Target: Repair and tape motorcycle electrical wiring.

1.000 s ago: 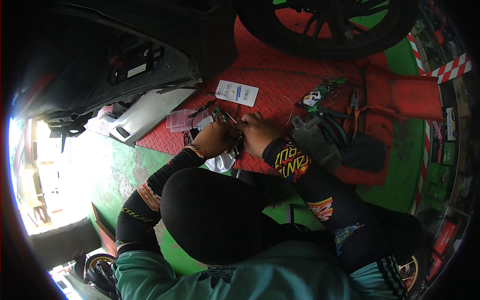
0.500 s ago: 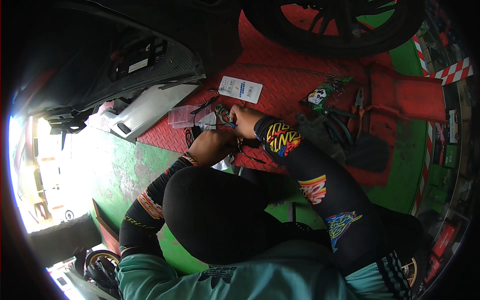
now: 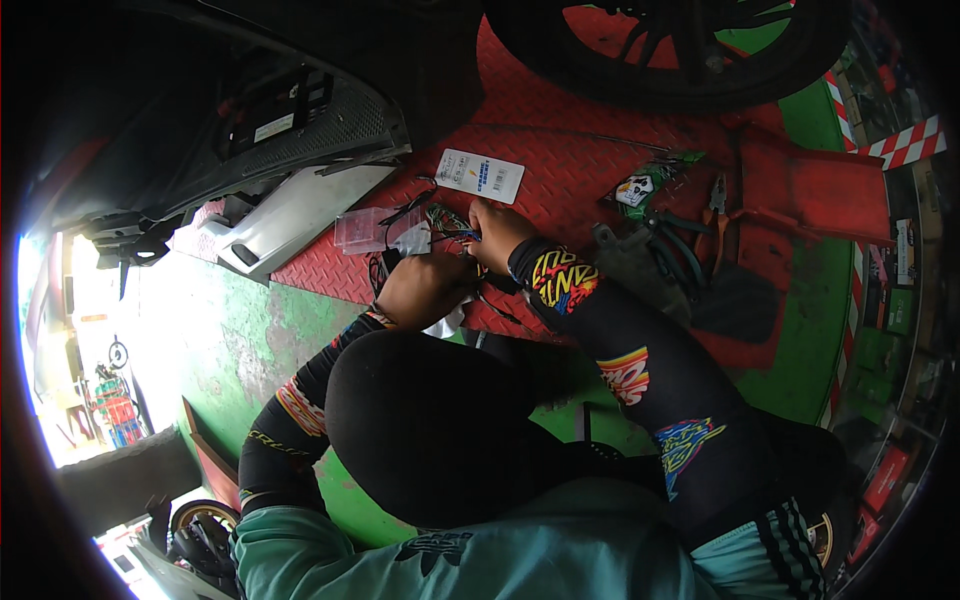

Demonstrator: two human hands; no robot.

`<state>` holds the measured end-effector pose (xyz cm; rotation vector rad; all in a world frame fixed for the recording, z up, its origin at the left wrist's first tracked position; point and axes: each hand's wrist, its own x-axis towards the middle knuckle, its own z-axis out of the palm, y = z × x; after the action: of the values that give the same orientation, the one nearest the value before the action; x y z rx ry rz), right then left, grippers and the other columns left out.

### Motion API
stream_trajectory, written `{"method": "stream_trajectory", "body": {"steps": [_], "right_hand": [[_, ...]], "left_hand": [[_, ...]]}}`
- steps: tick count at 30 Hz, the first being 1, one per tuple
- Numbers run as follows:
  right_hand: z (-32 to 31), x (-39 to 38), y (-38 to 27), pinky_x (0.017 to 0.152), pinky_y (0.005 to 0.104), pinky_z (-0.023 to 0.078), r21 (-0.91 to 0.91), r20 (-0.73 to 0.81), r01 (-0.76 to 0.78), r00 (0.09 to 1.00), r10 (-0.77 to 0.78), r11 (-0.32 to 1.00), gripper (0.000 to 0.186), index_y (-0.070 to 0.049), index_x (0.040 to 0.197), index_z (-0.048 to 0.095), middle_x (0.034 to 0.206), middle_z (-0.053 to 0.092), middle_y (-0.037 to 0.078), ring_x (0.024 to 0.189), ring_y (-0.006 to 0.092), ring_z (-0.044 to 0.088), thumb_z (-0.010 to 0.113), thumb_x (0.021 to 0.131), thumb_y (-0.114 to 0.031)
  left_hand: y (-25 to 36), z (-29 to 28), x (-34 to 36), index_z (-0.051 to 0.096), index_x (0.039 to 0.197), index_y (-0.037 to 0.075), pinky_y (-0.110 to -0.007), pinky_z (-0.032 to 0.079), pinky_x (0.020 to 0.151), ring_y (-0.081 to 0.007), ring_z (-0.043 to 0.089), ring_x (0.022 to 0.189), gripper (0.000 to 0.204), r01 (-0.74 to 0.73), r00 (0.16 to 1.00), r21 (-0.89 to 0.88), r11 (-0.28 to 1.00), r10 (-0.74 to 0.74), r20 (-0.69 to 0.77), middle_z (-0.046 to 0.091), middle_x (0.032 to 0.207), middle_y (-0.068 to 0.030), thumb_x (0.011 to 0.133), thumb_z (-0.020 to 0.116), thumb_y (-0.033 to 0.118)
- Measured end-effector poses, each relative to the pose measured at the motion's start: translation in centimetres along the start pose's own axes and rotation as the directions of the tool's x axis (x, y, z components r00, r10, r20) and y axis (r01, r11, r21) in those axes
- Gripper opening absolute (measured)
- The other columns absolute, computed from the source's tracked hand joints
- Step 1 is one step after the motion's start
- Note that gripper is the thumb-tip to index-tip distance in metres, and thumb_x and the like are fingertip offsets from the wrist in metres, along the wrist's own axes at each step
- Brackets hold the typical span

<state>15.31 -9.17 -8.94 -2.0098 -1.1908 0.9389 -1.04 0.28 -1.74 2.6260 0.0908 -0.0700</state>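
Note:
My left hand (image 3: 428, 291) is curled closed beside a bundle of thin wires, its fingertips mostly hidden. Close by on the right, my right hand (image 3: 498, 236) pinches at the multicoloured wires (image 3: 452, 222), with its fingers bent and pressed together. Both hands meet low over the red ridged metal plate (image 3: 560, 165). Black cable loops run out around them. A clear pinkish plastic box (image 3: 360, 232) lies left of the wires, and a white printed card (image 3: 480, 176) lies just beyond them.
On the right lie green-handled pliers (image 3: 678, 250), orange-handled pliers (image 3: 716, 225) and a small plastic packet (image 3: 637, 190). A black spoked wheel (image 3: 690, 60) stands at the far side. Dark motorcycle bodywork with a silver panel (image 3: 300, 215) fills the far left.
My hands have shifted slightly while staying together at the wires. The right hand's fingers have moved up a little, and the wires beside them have changed shape.

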Motion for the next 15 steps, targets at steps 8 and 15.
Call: {"method": "stream_trajectory", "body": {"steps": [8, 15], "right_hand": [[-1.5, -0.3, 0.7, 0.085, 0.0426, 0.054, -0.048, 0.034, 0.363, 0.932, -0.362, 0.93, 0.019, -0.009, 0.098, 0.061, 0.114, 0.067, 0.012, 0.102, 0.0317, 0.067, 0.074, 0.085, -0.014], [-2.9, -1.5, -1.1, 0.1, 0.0438, 0.052, -0.432, 0.191, 0.438, 0.899, -0.395, 0.789, 0.039, -0.02, 0.115, 0.07, 0.12, 0.059, 0.007, 0.12, 0.0306, 0.059, 0.079, 0.077, -0.02]], "left_hand": [[-0.2, 0.3, 0.1, 0.076, 0.09, 0.012, -0.041, 0.055, 0.064, -0.0277, 0.07, 0.073, 0.007, -0.059, 0.995, 0.077, 0.995, 0.064, -0.07, 0.068, 0.079, -0.0067, 0.084, 0.075, 0.016], [-0.6, 0.7, 0.0, 0.07, 0.087, 0.011, -0.04, 0.055, 0.061, -0.0269, 0.07, 0.071, 0.004, -0.124, 0.987, 0.156, 0.98, 0.137, -0.078, 0.067, 0.078, -0.0072, 0.086, 0.072, 0.015]]}}
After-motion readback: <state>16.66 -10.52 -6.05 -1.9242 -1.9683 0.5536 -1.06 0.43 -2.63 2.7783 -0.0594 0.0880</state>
